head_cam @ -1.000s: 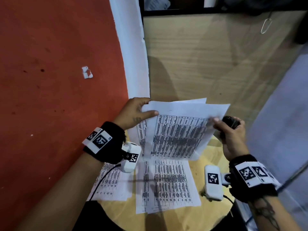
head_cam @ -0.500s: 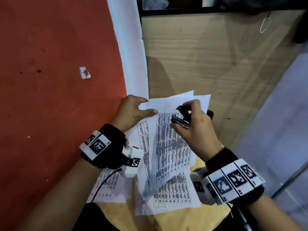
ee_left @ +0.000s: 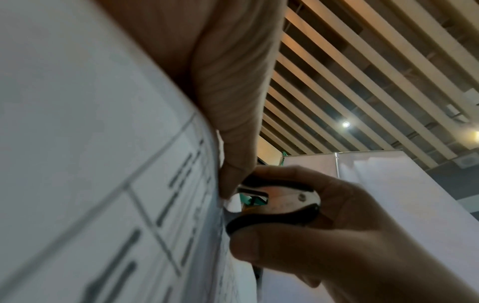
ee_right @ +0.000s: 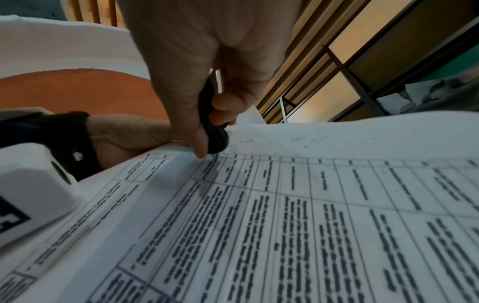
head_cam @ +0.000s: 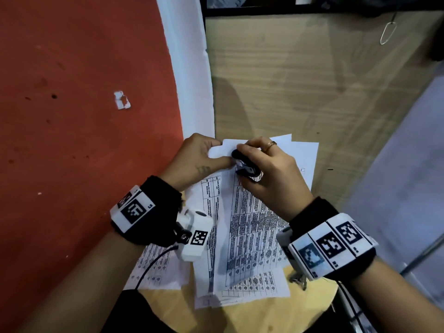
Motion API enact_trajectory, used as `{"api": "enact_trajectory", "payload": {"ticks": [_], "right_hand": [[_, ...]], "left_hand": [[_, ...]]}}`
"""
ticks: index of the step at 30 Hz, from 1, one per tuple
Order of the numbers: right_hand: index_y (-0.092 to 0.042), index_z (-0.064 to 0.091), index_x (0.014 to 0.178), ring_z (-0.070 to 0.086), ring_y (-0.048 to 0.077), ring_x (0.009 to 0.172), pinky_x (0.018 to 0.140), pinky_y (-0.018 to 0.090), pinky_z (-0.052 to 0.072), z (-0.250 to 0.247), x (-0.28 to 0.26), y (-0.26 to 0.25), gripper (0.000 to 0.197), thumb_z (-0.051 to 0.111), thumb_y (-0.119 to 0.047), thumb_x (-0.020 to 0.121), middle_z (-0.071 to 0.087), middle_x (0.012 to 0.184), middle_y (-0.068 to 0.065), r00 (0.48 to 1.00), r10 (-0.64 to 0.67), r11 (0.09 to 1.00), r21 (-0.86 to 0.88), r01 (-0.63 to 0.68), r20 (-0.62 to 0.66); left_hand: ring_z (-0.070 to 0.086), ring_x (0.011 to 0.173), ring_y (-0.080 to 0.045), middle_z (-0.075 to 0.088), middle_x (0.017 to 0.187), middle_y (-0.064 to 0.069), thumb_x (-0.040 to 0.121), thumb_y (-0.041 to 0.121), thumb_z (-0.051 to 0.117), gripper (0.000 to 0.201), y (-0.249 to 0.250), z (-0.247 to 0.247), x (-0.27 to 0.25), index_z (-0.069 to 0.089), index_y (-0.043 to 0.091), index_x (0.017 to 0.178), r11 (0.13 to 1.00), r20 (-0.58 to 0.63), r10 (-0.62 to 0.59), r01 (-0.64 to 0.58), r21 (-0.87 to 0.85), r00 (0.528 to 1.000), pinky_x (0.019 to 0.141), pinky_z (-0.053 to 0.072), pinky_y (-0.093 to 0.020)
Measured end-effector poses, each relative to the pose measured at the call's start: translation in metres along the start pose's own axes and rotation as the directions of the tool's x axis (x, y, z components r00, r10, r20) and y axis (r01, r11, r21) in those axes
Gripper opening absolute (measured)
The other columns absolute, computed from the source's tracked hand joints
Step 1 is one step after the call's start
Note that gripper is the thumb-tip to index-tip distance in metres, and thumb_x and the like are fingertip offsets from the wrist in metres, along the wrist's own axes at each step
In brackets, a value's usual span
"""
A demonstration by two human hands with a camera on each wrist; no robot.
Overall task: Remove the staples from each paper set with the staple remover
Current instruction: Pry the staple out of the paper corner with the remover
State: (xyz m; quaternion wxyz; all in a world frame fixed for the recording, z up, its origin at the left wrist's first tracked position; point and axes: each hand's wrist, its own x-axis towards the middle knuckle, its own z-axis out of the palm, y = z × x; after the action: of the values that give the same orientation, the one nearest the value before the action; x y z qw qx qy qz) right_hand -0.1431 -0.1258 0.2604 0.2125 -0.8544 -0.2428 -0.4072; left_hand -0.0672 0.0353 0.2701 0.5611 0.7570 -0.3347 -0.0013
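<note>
While the left hand (head_cam: pixel 195 156) pinches the paper set's (head_cam: pixel 247 227) top corner above the tabletop (head_cam: pixel 312 306), right-hand fingers (head_cam: pixel 249 146) squeeze the staple remover (head_cam: pixel 247 169) there — next, likely bite and pull.

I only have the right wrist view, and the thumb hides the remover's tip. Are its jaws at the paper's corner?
Observer: Yes. In the left wrist view the remover has its metal jaws against the paper edge.
Operator: Is the left hand holding that corner?
Observer: In the head view the left hand pinches the top corner, right beside the right hand.
Operator: Any other papers around?
Observer: More printed sheets lie on the table below; I cannot make out any staples.
</note>
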Motion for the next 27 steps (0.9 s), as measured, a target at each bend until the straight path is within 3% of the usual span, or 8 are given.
{"api": "enact_trajectory", "payload": {"ticks": [3, 11, 16, 20, 25, 27], "right_hand": [[0.001, 0.065, 0.104, 0.065, 0.035, 0.070, 0.054, 0.043, 0.055, -0.002, 0.002, -0.001, 0.041, 0.067, -0.008, 0.064, 0.063, 0.100, 0.017, 1.000, -0.007, 1.000, -0.023, 0.008, 0.012], [0.001, 0.067, 0.099, 0.065, 0.035, 0.063, 0.050, 0.040, 0.054, -0.006, 0.003, -0.004, 0.035, 0.066, -0.010, 0.065, 0.063, 0.095, 0.017, 0.999, -0.037, 0.995, -0.086, 0.040, 0.036], [-0.003, 0.067, 0.093, 0.062, 0.034, 0.055, 0.044, 0.034, 0.051, -0.006, 0.003, -0.007, 0.028, 0.064, -0.013, 0.066, 0.063, 0.090, 0.015, 0.997, -0.037, 0.982, -0.182, 0.048, 0.065], [-0.004, 0.068, 0.091, 0.063, 0.032, 0.055, 0.045, 0.029, 0.048, -0.009, 0.005, -0.006, 0.029, 0.066, -0.016, 0.065, 0.065, 0.089, 0.014, 0.996, -0.054, 0.975, -0.212, 0.068, 0.071], [-0.005, 0.069, 0.090, 0.064, 0.031, 0.055, 0.044, 0.027, 0.046, -0.011, 0.005, -0.004, 0.029, 0.067, -0.018, 0.064, 0.065, 0.087, 0.013, 0.995, -0.065, 0.968, -0.237, 0.082, 0.078], [-0.004, 0.069, 0.090, 0.063, 0.032, 0.055, 0.045, 0.026, 0.046, -0.012, 0.005, -0.003, 0.030, 0.068, -0.018, 0.064, 0.065, 0.086, 0.014, 0.994, -0.074, 0.969, -0.231, 0.090, 0.080]], "left_hand": [[0.060, 0.085, -0.020, 0.068, 0.101, -0.027, 0.065, 0.037, 0.075, 0.037, 0.005, 0.002, -0.003, 0.074, 0.012, 0.093, 1.000, 0.002, -0.003, 0.003, 0.007, 1.000, 0.089, 0.048, -0.059], [0.061, 0.083, -0.019, 0.070, 0.099, -0.025, 0.059, 0.040, 0.076, 0.043, 0.009, 0.004, -0.005, 0.075, 0.011, 0.091, 0.999, -0.014, -0.030, 0.030, -0.016, 0.999, 0.088, 0.050, -0.057], [0.054, 0.071, -0.010, 0.067, 0.075, -0.008, 0.055, 0.044, 0.076, 0.040, 0.009, 0.006, -0.005, 0.075, 0.014, 0.081, 0.999, -0.034, -0.048, 0.048, -0.019, 0.998, 0.072, 0.044, -0.034], [0.058, 0.078, -0.015, 0.070, 0.093, -0.024, 0.056, 0.040, 0.078, 0.044, 0.009, 0.008, -0.004, 0.074, 0.008, 0.087, 0.995, -0.006, -0.063, 0.062, -0.082, 0.998, 0.080, 0.046, -0.038], [0.057, 0.079, -0.015, 0.069, 0.088, -0.016, 0.057, 0.037, 0.077, 0.044, 0.010, 0.010, -0.003, 0.073, 0.006, 0.089, 0.991, 0.011, -0.069, 0.070, -0.112, 0.998, 0.080, 0.045, -0.037], [0.057, 0.080, -0.017, 0.070, 0.093, -0.022, 0.059, 0.035, 0.078, 0.042, 0.011, 0.010, -0.004, 0.073, 0.006, 0.088, 0.989, 0.024, -0.076, 0.078, -0.123, 0.997, 0.081, 0.046, -0.040]]}}
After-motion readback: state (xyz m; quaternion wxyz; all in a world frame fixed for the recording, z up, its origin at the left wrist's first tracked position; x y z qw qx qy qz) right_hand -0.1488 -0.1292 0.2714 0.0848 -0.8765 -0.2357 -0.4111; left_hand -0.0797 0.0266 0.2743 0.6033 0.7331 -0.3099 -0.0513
